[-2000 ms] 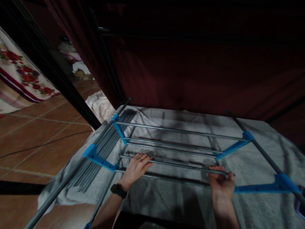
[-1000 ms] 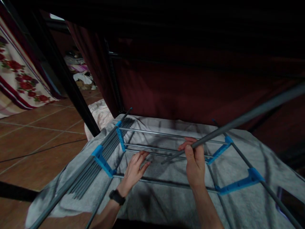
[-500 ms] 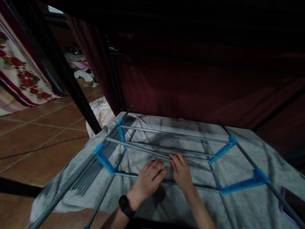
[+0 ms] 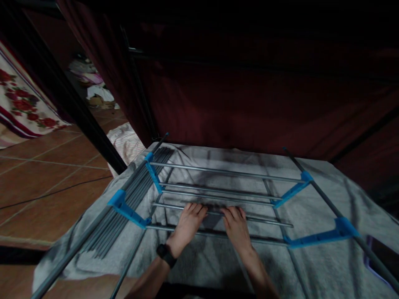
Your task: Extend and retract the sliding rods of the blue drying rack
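Note:
My left hand (image 4: 188,223), with a dark watch on its wrist, curls its fingers over a loose grey metal rod (image 4: 268,221). Close beside it, my right hand (image 4: 236,227) has its fingers bent round the same rod. The rod runs crosswise above the cloth, its ends near the side legs of a tubular rack. Blue plastic brackets join the rack's crossbars: the near left bracket (image 4: 127,211) and near right bracket (image 4: 324,237) flank my hands. Just in front of my wrists passes a fixed crossbar (image 4: 264,241).
Several loose grey rods (image 4: 116,224) lie in a row at the left on a grey cloth (image 4: 327,270). A phone-like dark object (image 4: 382,259) rests at the right edge. A black post (image 4: 90,131) stands left; a dark red curtain (image 4: 233,112) hangs behind.
The loose rod has swung from a slant, its left end higher, to lying nearly level between the brackets. My left hand has moved forward onto it. The view has shifted slightly.

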Demonstrator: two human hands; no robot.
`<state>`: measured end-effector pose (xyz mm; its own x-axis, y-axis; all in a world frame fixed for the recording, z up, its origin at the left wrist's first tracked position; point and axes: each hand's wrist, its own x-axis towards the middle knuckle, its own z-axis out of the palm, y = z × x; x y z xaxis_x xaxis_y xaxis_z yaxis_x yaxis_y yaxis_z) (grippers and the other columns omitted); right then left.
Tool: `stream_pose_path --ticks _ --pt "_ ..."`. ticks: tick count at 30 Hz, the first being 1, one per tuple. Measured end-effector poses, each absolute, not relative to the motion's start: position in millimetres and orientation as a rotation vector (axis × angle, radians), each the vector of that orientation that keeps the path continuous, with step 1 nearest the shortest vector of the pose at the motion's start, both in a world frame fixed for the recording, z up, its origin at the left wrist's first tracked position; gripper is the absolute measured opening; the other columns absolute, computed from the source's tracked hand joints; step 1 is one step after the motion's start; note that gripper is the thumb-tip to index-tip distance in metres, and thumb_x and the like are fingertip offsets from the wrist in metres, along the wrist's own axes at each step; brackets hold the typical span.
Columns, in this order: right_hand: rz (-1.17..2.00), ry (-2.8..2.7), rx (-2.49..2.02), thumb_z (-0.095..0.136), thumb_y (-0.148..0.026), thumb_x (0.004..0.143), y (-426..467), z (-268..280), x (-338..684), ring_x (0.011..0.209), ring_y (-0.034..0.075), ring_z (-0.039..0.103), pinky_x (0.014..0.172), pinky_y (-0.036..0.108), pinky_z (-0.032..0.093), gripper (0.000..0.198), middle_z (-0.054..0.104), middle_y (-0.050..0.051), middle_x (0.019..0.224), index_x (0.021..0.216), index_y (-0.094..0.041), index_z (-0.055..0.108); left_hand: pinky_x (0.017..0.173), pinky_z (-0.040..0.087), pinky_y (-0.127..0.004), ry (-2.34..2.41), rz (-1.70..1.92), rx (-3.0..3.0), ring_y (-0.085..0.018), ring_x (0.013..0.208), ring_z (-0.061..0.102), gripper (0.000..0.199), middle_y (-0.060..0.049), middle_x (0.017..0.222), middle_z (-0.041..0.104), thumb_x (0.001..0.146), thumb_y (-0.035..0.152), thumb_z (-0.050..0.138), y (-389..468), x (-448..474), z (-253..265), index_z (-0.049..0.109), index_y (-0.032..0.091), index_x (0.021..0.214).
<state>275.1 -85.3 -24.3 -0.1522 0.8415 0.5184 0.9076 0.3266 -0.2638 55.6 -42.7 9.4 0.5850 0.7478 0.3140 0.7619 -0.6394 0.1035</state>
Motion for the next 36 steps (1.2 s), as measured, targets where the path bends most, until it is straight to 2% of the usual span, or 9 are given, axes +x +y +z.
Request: stream_pose_path --ticks 4,8,11,13,16,19,24,30,36 --pt "-0.215 -1.848 -1.665 0.042 -0.009 0.091 -89.5 -42.2 304.4 0.118 0.024 0.057 0.114 0.056 0.029 0.038 0.064 0.009 0.119 0.118 -0.024 0.063 0.086 0.044 -0.037 -1.422 -0.546 -2.758 -0.021 0.093 0.062 0.023 -0.003 0.097 0.07 0.101 0.027 0.049 -36.0 39.6 1.5 0.068 0.023 0.114" --pt "-0.258 -1.489 -1.862 0.048 -0.02 0.09 -97.4 -52.5 338.6 0.14 0.036 0.037 0.114 0.069 0.021 0.038 0.048 0.017 0.144 0.126 -0.02 0.06 0.093 0.043 -0.04 -1.433 -0.585 -2.765 -0.022 0.097 0.063 0.026 -0.004 0.099 0.071 0.102 0.027 0.046 -32.0 22.9 -3.4 0.068 0.023 0.115" --pt "-0.143 -1.136 -1.842 0.058 -0.028 0.084 -102.4 -57.3 359.4 0.146 0.04 0.025 0.116 0.067 0.021 0.059 0.032 0.022 0.155 0.14 -0.015 0.047 0.096 0.044 -0.041 -1.404 -0.613 -2.787 -0.022 0.099 0.064 0.029 -0.005 0.101 0.072 0.104 0.031 0.043 -29.0 13.0 -7.8 0.068 0.022 0.114" --pt "-0.022 -0.864 -1.78 0.065 -0.031 0.079 -104.5 -60.3 371.2 0.146 0.036 0.027 0.12 0.059 0.023 0.072 0.029 0.021 0.155 0.145 -0.015 0.04 0.095 0.045 -0.041 -1.393 -0.61 -2.799 -0.023 0.099 0.065 0.03 -0.006 0.102 0.073 0.104 0.032 0.041 -26.6 7.9 -10.7 0.069 0.021 0.113" --pt "0.137 -0.448 -1.635 0.073 -0.03 0.072 -105.6 -62.0 384.9 0.135 0.026 0.044 0.118 0.044 0.034 0.077 0.043 0.012 0.146 0.142 -0.023 0.042 0.094 0.046 -0.041 -1.398 -0.593 -2.816 -0.023 0.099 0.066 0.031 -0.006 0.103 0.074 0.104 0.033 0.041 -23.5 2.9 -13.2 0.069 0.021 0.112" --pt "0.486 -0.22 -1.318 0.075 -0.026 0.069 -104.4 -56.0 389.6 0.113 0.017 0.062 0.103 0.032 0.051 0.062 0.063 0.001 0.119 0.127 -0.027 0.054 0.094 0.047 -0.041 -1.411 -0.581 -2.836 -0.022 0.098 0.066 0.032 -0.006 0.103 0.074 0.104 0.033 0.041 -22.8 2.7 -12.9 0.069 0.022 0.113" --pt "1.185 0.01 -0.911 0.071 -0.019 0.074 -96.6 -44.0 378.9 0.103 0.016 0.07 0.09 0.029 0.06 0.03 0.071 0.006 0.11 0.103 -0.018 0.066 0.1 0.046 -0.043 -1.399 -0.565 -2.885 -0.023 0.103 0.066 0.032 -0.006 0.108 0.073 0.104 0.035 0.042 -26.0 12.2 -15.6 0.068 0.022 0.115" --pt "1.166 0.235 -0.964 0.061 -0.008 0.082 -84.6 -58.2 378.5 0.073 0.01 0.07 0.073 0.022 0.062 0.013 0.069 -0.001 0.082 0.09 -0.018 0.063 0.103 0.046 -0.042 -1.425 -0.54 -2.922 -0.023 0.108 0.065 0.028 -0.006 0.114 0.072 0.102 0.033 0.048 -24.9 14.6 -26.4 0.066 0.023 0.121" --pt "1.162 0.274 -0.93 0.06 -0.006 0.078 -87.7 -72.0 393.3 0.059 0.008 0.064 0.062 0.019 0.059 0.013 0.061 -0.005 0.069 0.079 -0.019 0.058 0.1 0.047 -0.041 -1.611 -0.372 -2.905 -0.023 0.103 0.067 0.018 -0.006 0.107 0.073 0.098 0.024 0.054 -19.0 4.0 -20.7 0.069 0.022 0.106"
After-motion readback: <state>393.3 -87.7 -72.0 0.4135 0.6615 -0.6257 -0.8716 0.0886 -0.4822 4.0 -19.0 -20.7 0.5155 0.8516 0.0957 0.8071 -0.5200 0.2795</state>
